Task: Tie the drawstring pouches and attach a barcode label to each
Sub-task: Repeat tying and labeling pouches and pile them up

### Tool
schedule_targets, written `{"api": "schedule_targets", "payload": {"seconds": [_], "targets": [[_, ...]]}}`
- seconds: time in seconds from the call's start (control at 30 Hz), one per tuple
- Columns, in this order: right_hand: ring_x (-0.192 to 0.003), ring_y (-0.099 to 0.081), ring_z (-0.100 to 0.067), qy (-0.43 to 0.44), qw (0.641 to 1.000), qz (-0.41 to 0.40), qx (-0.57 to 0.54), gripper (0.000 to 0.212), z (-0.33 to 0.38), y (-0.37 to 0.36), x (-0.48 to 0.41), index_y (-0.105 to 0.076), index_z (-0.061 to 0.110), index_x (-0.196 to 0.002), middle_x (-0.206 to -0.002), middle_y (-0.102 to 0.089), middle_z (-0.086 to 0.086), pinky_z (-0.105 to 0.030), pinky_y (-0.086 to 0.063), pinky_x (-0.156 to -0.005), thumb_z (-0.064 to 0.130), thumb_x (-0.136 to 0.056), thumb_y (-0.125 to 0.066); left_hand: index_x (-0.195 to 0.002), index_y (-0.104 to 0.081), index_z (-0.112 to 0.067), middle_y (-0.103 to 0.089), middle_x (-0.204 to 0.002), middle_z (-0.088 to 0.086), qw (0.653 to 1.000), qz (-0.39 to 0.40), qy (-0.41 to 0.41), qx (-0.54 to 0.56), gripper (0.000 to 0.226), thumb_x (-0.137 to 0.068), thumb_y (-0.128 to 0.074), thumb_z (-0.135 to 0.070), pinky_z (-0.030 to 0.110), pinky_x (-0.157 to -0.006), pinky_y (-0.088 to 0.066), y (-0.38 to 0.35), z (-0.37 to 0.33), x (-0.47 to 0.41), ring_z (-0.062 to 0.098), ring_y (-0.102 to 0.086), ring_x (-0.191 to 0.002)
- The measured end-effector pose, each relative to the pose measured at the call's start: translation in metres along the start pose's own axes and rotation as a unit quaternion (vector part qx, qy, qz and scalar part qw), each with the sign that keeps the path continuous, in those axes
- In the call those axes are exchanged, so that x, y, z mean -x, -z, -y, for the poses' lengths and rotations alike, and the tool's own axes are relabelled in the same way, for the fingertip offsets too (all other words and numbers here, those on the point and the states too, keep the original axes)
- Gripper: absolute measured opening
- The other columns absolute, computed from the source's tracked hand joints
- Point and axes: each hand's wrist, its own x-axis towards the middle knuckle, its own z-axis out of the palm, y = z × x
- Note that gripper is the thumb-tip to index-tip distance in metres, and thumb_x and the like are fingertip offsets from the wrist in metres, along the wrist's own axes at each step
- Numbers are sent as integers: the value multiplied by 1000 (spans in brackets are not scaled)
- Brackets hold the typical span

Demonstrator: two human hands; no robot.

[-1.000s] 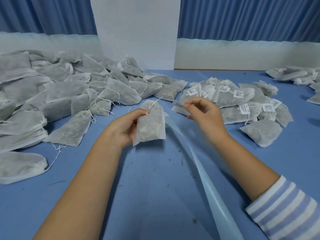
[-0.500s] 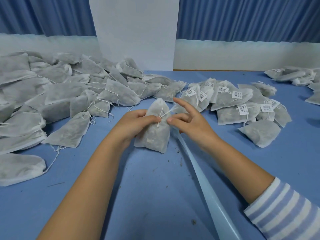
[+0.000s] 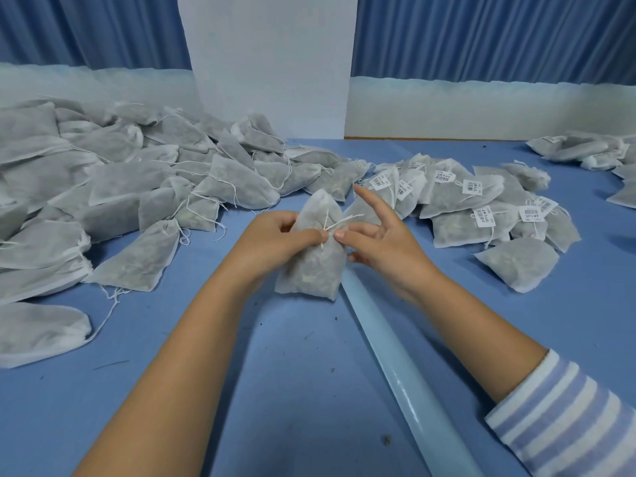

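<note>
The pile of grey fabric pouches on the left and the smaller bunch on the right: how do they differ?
The left pile of grey fabric drawstring pouches shows no tags, while the right bunch of grey fabric pouches carries white barcode labels. The left pile is far bigger and heaped deeper; the right bunch is small and lies flatter. Both are the same thin pale cloth with dark filling, and both lie on the blue table.

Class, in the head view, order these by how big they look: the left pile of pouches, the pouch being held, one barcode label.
1. left pile of pouches
2. held pouch
3. barcode label
</note>
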Motion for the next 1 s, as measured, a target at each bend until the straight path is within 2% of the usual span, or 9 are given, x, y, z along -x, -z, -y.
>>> {"api": "schedule_targets", "payload": {"seconds": [0.07,0.17,0.27,0.4,0.47,0.57,0.67,0.8,1.0], "targets": [[-83,-58,-23,-10,999,-13,-48,74,1,1,-1,-38,38,-143,-100,-72,-17,-25,-53,-72,9,-85,-73,-98,-75,-18,-78,-93,-1,1000,12,9,1,18,-80,-79,-22,29,-83,-55,-1,1,0,13,-73,-89],[-85,-58,-25,-14,997,-29,-68,73,2,2,-1,-41,36,-142,-98,-71,-16,-26,-55,-76,6,-83,-74,-94,-77,-13,-78,-93,5,999,4,31,-9,21,-78,-81,-26,40,-92,-54,1,1,-1,20,-73,-90],[-88,-64,-20,-22,998,-30,-46,66,2,1,0,-46,38,-137,-96,-72,-10,-27,-56,-79,9,-85,-73,-89,-77,-11,-77,-93,11,998,1,56,-5,20,-77,-82,-26,49,-96,-52,2,0,0,29,-73,-94],[-83,-68,-6,-7,996,-90,11,37,7,2,1,-62,37,-119,-90,-72,3,-20,-52,-66,18,-88,-70,-87,-77,-10,-77,-90,11,997,-29,66,5,21,-77,-81,-27,51,-94,-54,7,2,-2,30,-73,-90],[-74,-63,-3,7,993,-118,20,16,12,3,0,-71,33,-96,-80,-68,10,-22,-50,-65,19,-88,-70,-87,-78,-9,-77,-89,10,997,-40,66,8,23,-76,-82,-28,49,-91,-55,10,3,-2,31,-73,-90],[-64,-54,-3,8,993,-119,20,22,14,2,1,-73,32,-71,-71,-64,13,-22,-46,-64,18,-88,-69,-83,-77,-8,-76,-78,6,997,-43,57,-2,26,-75,-83,-31,37,-74,-55,12,4,-4,21,-69,-70],[-57,-46,-4,7,995,-99,28,26,16,0,1,-74,31,-67,-60,-56,14,-19,-45,-59,16,-87,-69,-78,-76,-13,-71,-65,-4,997,-41,53,-29,22,-74,-83,-33,23,-58,-45,10,5,-4,12,-62,-58],[-56,-47,-3,-15,996,-77,34,21,16,-5,2,-75,27,-69,-60,-60,17,-18,-43,-57,15,-86,-70,-79,-75,-12,-65,-55,-13,997,-31,44,-50,19,-76,-83,-29,11,-40,-34,6,5,-5,0,-54,-44],[-57,-44,-7,-16,992,-111,-57,21,22,-2,2,-76,23,-67,-62,-54,7,-18,-40,-52,12,-85,-70,-75,-75,-14,-69,-64,-9,996,-39,49,-66,21,-73,-84,-33,15,-46,-38,8,6,-6,3,-58,-51]]}}
